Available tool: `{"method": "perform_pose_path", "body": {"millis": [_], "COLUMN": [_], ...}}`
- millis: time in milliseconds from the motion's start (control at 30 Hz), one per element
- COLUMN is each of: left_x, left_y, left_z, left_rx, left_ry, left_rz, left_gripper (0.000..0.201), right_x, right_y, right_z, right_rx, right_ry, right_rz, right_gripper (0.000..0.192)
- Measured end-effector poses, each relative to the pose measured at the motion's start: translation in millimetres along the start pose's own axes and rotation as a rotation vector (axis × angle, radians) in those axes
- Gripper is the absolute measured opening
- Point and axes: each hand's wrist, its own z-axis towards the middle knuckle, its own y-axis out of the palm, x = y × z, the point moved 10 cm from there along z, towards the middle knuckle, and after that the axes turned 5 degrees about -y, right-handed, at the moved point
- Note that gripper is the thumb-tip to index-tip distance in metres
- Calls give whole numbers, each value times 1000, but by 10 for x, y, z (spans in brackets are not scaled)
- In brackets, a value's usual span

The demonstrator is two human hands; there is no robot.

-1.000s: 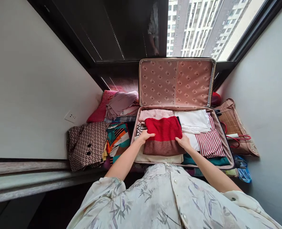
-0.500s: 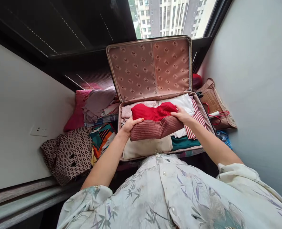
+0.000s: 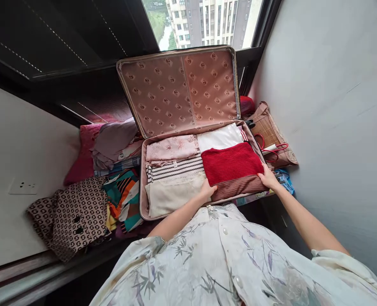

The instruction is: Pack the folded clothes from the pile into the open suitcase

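Note:
A folded ribbed knit garment, red (image 3: pixel 233 163) on top with a dusty-pink part along its front, lies flat in the right front of an open suitcase (image 3: pixel 140 187). My left hand (image 3: pixel 208 190) grips its near left edge, thumb on top and fingers mostly hidden. On the opposite side, my right hand (image 3: pixel 269 177) is closed around its right edge. Beside my left hand is a folded cream garment (image 3: pixel 172 195). Behind that lie a black-and-white striped piece (image 3: pixel 177 169) and a pink leaf-print garment (image 3: pixel 172 147). A white folded garment (image 3: pixel 222 137) touches the knit's far edge.
The upright suitcase lid (image 3: pixel 178 91) leans by the window. Left of the case are heaped clothes, a patterned brown fabric (image 3: pixel 80 212) and a mauve cloth (image 3: pixel 115 142). At right, a brown bag (image 3: pixel 268 131) with red handles stands against the wall (image 3: pixel 328 110).
The knit garment has come down from above the suitcase and moved right, now lying flat over the red-striped and green clothes. Both hands moved with it. The view has shifted right.

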Motion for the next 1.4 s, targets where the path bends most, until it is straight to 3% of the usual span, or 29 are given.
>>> {"method": "perform_pose_path", "body": {"millis": [100, 167, 300, 400, 467, 533, 667, 833, 933, 1033, 1100, 1167, 1200, 1233, 1300, 1367, 1400], "left_x": [-96, -41, 413, 695, 770, 761, 629, 580, 635, 638, 604, 538, 477, 379, 9, -613, -985], "left_y": [-90, -157, -178, 48, 217, 298, 281, 326, 358, 341, 227, -152, -491, -930, -2023, -3102, -3523], "left_z": [35, -30, -386, -506, -366, -87, 436, 528, 405, 147, -123, -439, -593, -741, -1032, -1340, -1473], "left_rx": [136, 194, 318, 265, 147, 46, -32, -83, -60, -25, -22, 36, 116, 234, 563, 912, 1043], "left_ry": [-14, 29, 408, 639, 688, 637, 464, 444, 435, 458, 558, 674, 706, 708, 601, 352, 162], "left_rz": [190, 301, 587, 899, 1073, 1193, 1299, 1357, 1334, 1191, 1026, 799, 668, 528, 244, -8, -86], "left_gripper": [58, 65, 78, 89, 110, 133, 155, 155, 146, 122, 100, 82, 74, 65, 48, 38, 37], "right_x": [-64, -165, -399, -504, -406, -240, -82, -129, -423, -696, -675, -559, -502, -461, -461, -637, -794], "right_y": [12, 37, 148, 333, 505, 635, 737, 721, 730, 839, 920, 978, 1000, 1016, 1042, 1095, 1152], "right_z": [11, -41, -305, -422, -351, -207, -10, -19, -9, -28, -14, 25, 45, 61, 65, 0, -61], "right_rx": [57, 78, 100, 15, -141, -268, -297, -316, -269, -197, -173, -159, -157, -156, -150, -122, -109], "right_ry": [-105, -166, -304, -459, -488, -465, -485, -439, -509, -630, -625, -584, -565, -544, -496, -479, -491], "right_rz": [-86, -167, -448, -628, -684, -706, -760, -966, -1012, -924, -886, -869, -861, -853, -836, -816, -806], "right_gripper": [68, 72, 70, 73, 86, 99, 111, 108, 103, 91, 86, 85, 86, 87, 88, 86, 85]}}
